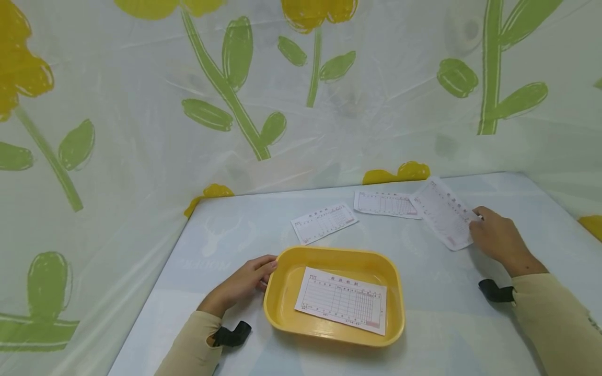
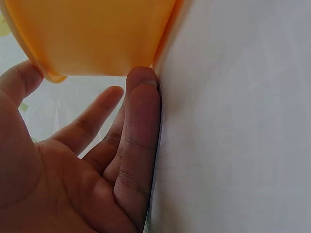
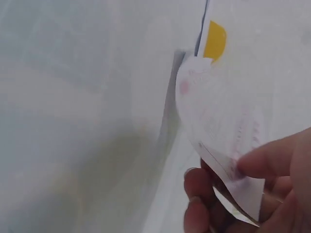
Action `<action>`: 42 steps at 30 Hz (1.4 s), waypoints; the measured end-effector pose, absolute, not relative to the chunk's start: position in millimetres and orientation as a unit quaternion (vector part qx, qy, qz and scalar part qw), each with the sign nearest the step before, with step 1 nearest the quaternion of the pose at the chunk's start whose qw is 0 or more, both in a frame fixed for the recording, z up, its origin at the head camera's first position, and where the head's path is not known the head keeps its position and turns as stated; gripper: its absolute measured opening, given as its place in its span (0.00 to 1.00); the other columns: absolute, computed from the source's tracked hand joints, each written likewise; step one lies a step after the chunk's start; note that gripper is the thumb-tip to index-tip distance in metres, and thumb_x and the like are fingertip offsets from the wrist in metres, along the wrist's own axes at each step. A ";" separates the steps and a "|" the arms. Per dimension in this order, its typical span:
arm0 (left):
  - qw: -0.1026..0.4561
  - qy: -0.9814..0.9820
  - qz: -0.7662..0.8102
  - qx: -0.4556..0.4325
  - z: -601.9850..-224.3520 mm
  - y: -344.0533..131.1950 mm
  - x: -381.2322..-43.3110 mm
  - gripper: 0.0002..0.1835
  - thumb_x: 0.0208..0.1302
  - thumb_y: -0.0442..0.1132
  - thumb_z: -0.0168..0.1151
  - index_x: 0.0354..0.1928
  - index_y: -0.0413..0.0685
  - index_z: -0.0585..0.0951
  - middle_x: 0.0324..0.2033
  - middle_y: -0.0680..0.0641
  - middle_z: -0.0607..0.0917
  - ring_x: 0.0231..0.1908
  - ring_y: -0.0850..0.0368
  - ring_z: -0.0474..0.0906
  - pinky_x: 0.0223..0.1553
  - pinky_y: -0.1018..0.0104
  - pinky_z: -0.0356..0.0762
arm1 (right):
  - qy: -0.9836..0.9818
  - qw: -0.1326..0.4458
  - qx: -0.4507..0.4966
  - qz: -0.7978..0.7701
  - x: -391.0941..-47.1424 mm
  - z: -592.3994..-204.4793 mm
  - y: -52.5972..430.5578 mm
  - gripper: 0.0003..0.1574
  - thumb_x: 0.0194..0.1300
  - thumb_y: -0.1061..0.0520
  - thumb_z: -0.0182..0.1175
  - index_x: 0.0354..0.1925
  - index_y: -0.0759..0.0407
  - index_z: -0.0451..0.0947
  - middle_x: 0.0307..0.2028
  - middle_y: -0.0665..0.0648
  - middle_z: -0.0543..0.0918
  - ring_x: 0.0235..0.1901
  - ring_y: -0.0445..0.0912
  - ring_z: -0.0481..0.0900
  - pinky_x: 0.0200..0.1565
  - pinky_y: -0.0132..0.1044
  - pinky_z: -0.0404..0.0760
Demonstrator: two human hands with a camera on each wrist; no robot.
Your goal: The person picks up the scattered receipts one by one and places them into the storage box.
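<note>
"While the right hand [image 1: 500, 237] pinches a printed slip [image 1: 444, 214] above the surface [image 1: 442, 308], what lies around it?"

"Two flat ones: a nearer slip [image 1: 324, 223] just behind the yellow tray [image 1: 334, 340], and a farther slip [image 1: 385, 204] whose right end the pinched paper overlaps in the head view."

"And the tray?"

"Between both hands, with a fourth slip [image 1: 342, 298] inside; the left hand [image 1: 244, 279] (fingers loosely extended) touches its left side. Behind everything rises a flowered sheet [image 1: 376, 141]."
</note>
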State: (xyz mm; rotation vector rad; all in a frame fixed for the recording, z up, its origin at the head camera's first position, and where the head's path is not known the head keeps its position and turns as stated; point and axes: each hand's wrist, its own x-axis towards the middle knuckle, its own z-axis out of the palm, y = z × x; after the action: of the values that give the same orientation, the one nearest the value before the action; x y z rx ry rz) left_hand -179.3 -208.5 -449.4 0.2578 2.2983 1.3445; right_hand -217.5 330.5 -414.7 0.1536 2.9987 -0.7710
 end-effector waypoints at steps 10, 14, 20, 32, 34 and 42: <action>0.232 0.835 0.490 0.095 -449.6 -209.7 -177.8 0.28 0.76 0.58 0.46 0.67 0.47 0.73 0.42 0.47 0.83 0.38 0.55 0.81 0.43 0.65 0.82 | 0.952 -0.126 0.055 -0.275 -210.2 -407.2 316.4 0.32 0.78 0.53 0.36 0.64 0.78 0.64 0.57 0.84 0.72 0.42 0.66 0.76 0.32 0.50 0.74; 0.231 0.835 0.490 0.099 -450.5 -210.1 -176.8 0.28 0.77 0.58 0.46 0.67 0.48 0.73 0.42 0.46 0.83 0.38 0.55 0.81 0.43 0.65 0.81 | 0.946 -0.154 0.049 -0.281 -206.9 -402.9 305.6 0.32 0.79 0.50 0.37 0.62 0.76 0.66 0.54 0.83 0.75 0.39 0.65 0.78 0.26 0.42 0.73; 0.229 0.834 0.492 0.100 -451.1 -209.4 -175.7 0.28 0.76 0.58 0.46 0.67 0.47 0.73 0.41 0.47 0.83 0.38 0.55 0.80 0.43 0.66 0.81 | 0.939 -0.179 0.038 -0.292 -199.0 -394.1 290.0 0.29 0.79 0.50 0.39 0.60 0.74 0.68 0.54 0.81 0.76 0.40 0.65 0.77 0.27 0.43 0.73; 0.224 0.844 0.479 0.089 -446.8 -212.9 -179.1 0.28 0.77 0.56 0.46 0.68 0.47 0.72 0.41 0.47 0.84 0.38 0.56 0.80 0.43 0.66 0.81 | 0.909 -0.268 -0.037 -0.317 -178.0 -373.1 260.9 0.21 0.76 0.56 0.44 0.52 0.71 0.76 0.48 0.77 0.82 0.33 0.48 0.78 0.27 0.33 0.74; 0.224 0.844 0.478 0.091 -445.3 -213.0 -178.8 0.28 0.77 0.54 0.45 0.69 0.44 0.71 0.39 0.47 0.84 0.37 0.56 0.79 0.43 0.66 0.81 | 0.907 -0.271 -0.045 -0.321 -174.5 -368.6 256.9 0.21 0.76 0.56 0.44 0.51 0.70 0.77 0.46 0.75 0.83 0.30 0.41 0.74 0.23 0.25 0.67; 0.230 0.834 0.492 0.099 -446.6 -212.4 -176.6 0.29 0.78 0.52 0.44 0.70 0.41 0.69 0.38 0.48 0.85 0.36 0.58 0.80 0.42 0.66 0.81 | 0.906 -0.264 -0.063 -0.326 -162.4 -364.4 241.9 0.18 0.75 0.57 0.45 0.48 0.65 0.80 0.43 0.68 0.85 0.26 0.35 0.69 0.22 0.27 0.67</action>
State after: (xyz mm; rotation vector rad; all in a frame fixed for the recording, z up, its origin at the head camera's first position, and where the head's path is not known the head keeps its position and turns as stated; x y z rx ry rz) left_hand -176.6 -212.4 -446.6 0.2733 2.2933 1.3550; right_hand -162.4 241.9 -364.4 -0.2387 3.4512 -1.2408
